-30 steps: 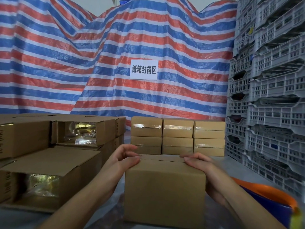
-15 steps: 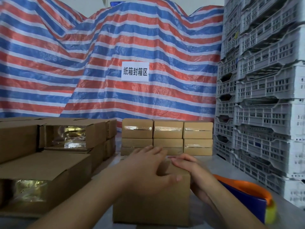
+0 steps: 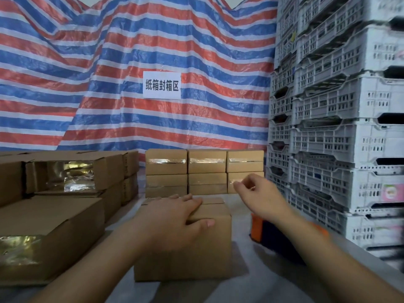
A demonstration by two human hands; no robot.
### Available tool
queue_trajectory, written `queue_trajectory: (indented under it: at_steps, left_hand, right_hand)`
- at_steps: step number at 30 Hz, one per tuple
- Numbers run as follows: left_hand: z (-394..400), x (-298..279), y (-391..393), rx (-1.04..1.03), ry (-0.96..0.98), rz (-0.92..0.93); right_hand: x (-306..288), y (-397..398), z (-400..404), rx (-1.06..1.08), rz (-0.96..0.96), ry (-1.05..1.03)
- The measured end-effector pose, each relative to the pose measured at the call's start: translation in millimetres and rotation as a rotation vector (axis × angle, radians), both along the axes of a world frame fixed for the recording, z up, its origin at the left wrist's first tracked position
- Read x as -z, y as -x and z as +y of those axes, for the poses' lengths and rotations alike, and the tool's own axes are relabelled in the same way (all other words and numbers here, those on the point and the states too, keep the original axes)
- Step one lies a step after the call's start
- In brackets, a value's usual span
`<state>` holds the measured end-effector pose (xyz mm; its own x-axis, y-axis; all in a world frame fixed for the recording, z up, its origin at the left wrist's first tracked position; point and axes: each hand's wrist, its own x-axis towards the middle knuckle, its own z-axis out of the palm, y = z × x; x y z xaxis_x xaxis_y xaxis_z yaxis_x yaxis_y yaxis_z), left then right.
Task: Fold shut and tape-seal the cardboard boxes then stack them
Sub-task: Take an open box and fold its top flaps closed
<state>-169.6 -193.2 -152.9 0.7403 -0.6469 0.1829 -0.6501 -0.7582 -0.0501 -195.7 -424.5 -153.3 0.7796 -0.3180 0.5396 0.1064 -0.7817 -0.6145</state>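
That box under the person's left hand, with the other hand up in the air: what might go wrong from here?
The box shows no tape on its top yet, and only the left hand presses the flaps down; if it lifts, they may spring open. The right hand hangs apart from the box, blurred, above the tape dispenser; a hasty grab could fumble it. Open boxes lie close on the left, so a shove could knock them.

— What's at the centre bottom of the frame?
— A cardboard box [image 3: 183, 248], flaps folded down, the left hand [image 3: 175, 221] lying flat on top.
— And the right hand [image 3: 260, 197]?
— Raised, right of centre, fingers loosely curled, above an orange-and-blue tape dispenser [image 3: 275, 235]. Taped boxes [image 3: 205, 171] are stacked behind.
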Motion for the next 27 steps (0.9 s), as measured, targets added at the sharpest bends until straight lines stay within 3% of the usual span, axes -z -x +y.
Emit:
queue_trajectory:
  at_steps: [2,4,8,12,21,24,27]
  left_hand:
    - [-0.1,0.9,0.2,0.003,0.008,-0.015]
    - [-0.7,1.7,0.1,0.000,0.010,-0.025]
    - [-1.1,1.6,2.2,-0.003,0.009,-0.021]
    - [-1.1,1.1,3.3,-0.016,-0.002,-0.019]
    - [-0.1,-1.0,4.8,-0.013,0.000,0.025]
    - [-0.6,-4.6,5.2,-0.012,0.050,0.097]
    - [-1.0,-7.4,3.5,0.013,0.111,0.156]
  right_hand:
    - [-6.0,8.7,-26.3,0.283,0.175,0.399]
    - [-0.8,17.2,-46.1,0.404,0.374,0.561]
    - [24.9,25.5,-65.8,0.407,0.573,0.585]
    - [51.0,24.8,-70.1,0.395,0.618,0.598]
    - [62.0,22.7,-68.4,0.402,0.393,0.626]
    - [36.2,21.9,-63.3,0.331,0.247,0.481]
    - [-4.8,18.4,-49.2,0.221,0.063,0.191]
